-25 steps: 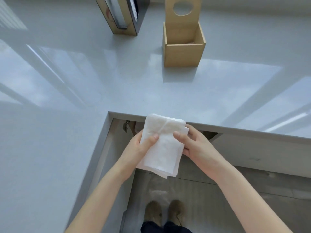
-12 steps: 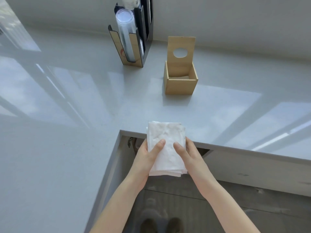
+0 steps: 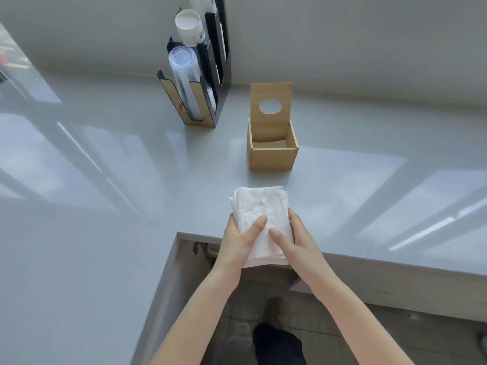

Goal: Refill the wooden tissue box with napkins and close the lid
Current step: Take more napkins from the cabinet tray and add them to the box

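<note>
Carried forward over the counter's (image 3: 105, 233) edge, the napkins (image 3: 261, 206) sit pinched between our left hand (image 3: 238, 241) and right hand (image 3: 295, 239), short of the open wooden tissue box (image 3: 272, 156); loose sheets could slip and snag its rim.

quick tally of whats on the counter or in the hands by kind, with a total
Open wooden tissue box with its round-holed lid standing up: 1
Stack of white napkins, held by the left hand and right hand: 1
Black and wood cup dispenser rack: 1
Sleeves of cups in the rack: 2, clear and white
Total: 5
</note>
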The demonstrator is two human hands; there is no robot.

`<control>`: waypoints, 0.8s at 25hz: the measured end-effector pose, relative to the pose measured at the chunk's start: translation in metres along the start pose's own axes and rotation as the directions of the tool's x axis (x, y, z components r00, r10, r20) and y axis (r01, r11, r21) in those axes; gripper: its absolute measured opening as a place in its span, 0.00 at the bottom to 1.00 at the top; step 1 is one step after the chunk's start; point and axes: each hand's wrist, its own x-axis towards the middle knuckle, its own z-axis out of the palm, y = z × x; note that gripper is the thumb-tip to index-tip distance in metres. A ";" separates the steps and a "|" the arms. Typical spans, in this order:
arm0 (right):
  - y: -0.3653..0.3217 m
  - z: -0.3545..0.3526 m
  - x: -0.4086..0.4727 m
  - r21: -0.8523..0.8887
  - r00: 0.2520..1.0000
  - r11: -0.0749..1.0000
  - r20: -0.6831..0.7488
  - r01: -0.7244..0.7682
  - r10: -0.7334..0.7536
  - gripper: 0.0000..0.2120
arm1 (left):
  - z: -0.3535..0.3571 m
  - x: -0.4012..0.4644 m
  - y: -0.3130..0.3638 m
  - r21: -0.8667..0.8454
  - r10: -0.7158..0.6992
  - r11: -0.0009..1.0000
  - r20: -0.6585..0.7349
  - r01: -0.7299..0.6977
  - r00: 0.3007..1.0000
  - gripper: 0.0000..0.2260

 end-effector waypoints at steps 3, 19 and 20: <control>-0.009 -0.024 0.029 -0.013 0.999 1.000 -0.031 0.021 -0.021 0.24 | 0.017 0.026 0.011 -0.008 0.005 1.000 -0.021 -0.005 1.000 0.14; -0.034 -0.123 0.134 0.104 0.979 0.992 0.196 -0.072 0.051 0.10 | 0.037 0.118 0.051 -0.033 0.050 0.998 -0.089 -0.053 0.995 0.16; -0.035 -0.125 0.138 0.119 0.983 0.991 0.178 -0.069 0.047 0.11 | 0.035 0.120 0.051 -0.014 0.040 0.999 -0.095 -0.041 0.995 0.14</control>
